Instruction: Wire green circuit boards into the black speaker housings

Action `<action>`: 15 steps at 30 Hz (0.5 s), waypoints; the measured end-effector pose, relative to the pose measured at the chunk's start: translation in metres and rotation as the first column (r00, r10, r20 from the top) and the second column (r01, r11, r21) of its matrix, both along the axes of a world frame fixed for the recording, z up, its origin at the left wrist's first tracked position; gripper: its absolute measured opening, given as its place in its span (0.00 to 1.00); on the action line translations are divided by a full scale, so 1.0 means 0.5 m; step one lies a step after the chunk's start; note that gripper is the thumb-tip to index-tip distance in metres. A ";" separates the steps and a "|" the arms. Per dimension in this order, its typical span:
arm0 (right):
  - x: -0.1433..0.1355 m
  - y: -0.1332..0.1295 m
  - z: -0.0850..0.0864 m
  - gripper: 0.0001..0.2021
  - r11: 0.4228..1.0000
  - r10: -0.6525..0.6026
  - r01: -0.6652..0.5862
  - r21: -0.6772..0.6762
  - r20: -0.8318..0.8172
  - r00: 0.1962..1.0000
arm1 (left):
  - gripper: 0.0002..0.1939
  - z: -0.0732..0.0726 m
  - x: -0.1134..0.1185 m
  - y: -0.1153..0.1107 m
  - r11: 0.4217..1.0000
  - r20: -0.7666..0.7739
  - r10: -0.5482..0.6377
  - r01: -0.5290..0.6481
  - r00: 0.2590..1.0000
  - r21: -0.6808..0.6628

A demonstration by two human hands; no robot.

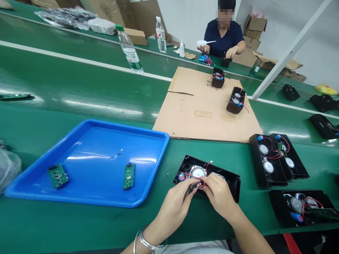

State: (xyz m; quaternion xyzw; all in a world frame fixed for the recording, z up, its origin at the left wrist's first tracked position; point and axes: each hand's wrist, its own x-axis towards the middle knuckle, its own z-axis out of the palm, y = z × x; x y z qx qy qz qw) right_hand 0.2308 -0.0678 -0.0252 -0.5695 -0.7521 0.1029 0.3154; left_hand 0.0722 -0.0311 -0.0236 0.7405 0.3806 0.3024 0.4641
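A black speaker housing (230, 180) lies open on the green bench in front of me, with round silver speaker drivers (197, 172) and red wires (209, 165) inside. My left hand (176, 206) pinches a small dark circuit board (191, 187) at the housing's near edge. My right hand (218, 195) meets it there, fingertips closed on the red wires by the board. A silver bracelet (144, 241) circles my left wrist.
A blue tray (148, 141) at left holds two green circuit boards (128, 175) (57, 175). More open speaker housings (278, 158) (302, 206) lie at right. A cardboard sheet (201, 113) carries two black units. Water bottles (129, 49) stand behind; a person (225, 35) works opposite.
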 end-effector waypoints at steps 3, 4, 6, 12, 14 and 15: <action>-0.001 0.000 0.003 0.15 1.000 -0.011 0.011 -0.011 0.021 1.000 | 0.11 0.002 -0.001 0.002 0.997 0.019 0.024 -0.023 1.000 -0.071; -0.001 0.000 0.004 0.14 0.999 -0.030 0.031 -0.035 0.017 0.999 | 0.11 0.004 -0.003 0.003 0.993 0.026 0.042 -0.039 0.999 -0.108; 0.001 0.001 0.005 0.12 0.986 -0.108 0.113 -0.120 0.045 0.993 | 0.11 0.008 -0.007 0.003 0.983 0.024 0.084 -0.079 0.996 -0.168; 0.005 0.015 0.007 0.13 0.930 -0.199 0.219 -0.297 0.096 0.975 | 0.12 0.008 -0.015 -0.007 0.972 -0.053 0.188 -0.193 0.981 -0.137; 0.006 0.014 0.004 0.11 0.921 -0.252 0.187 -0.342 -0.154 0.956 | 0.11 0.005 -0.012 -0.012 0.968 -0.058 0.229 -0.234 0.972 -0.096; 0.007 0.011 0.002 0.10 0.908 -0.308 0.190 -0.374 -0.287 0.907 | 0.11 0.004 -0.010 -0.014 0.963 -0.058 0.255 -0.259 0.965 -0.073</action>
